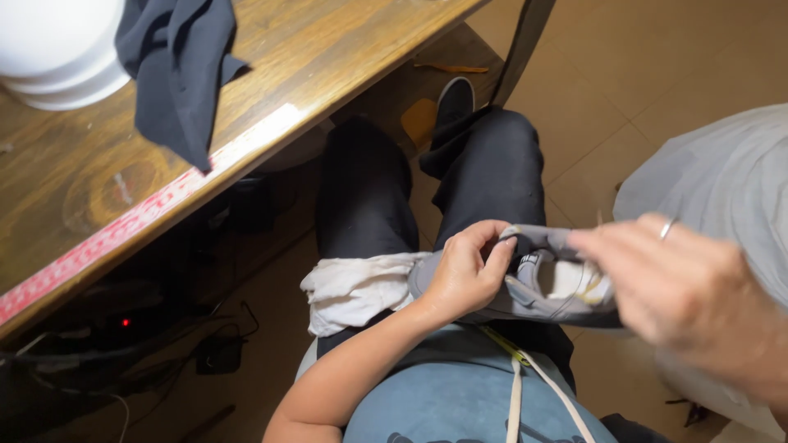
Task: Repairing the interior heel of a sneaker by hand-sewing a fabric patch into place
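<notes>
Blurred right hand [689,303], very near the lens, reaching to the small grey fabric shoe [542,283] held on the lap; grip not possible to tell. Left hand [464,271] closed around shoe's heel end, fingers pinching the collar. White crumpled cloth [353,291] beside, on the thigh. Shoe opening still empty, work seemingly unfinished. Wooden table [271,90] at left.

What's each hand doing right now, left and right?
Left hand: closed on the grey shoe, fingers curled over its rim.
Right hand: blurred, at the shoe's far end; grip cannot be told.
</notes>
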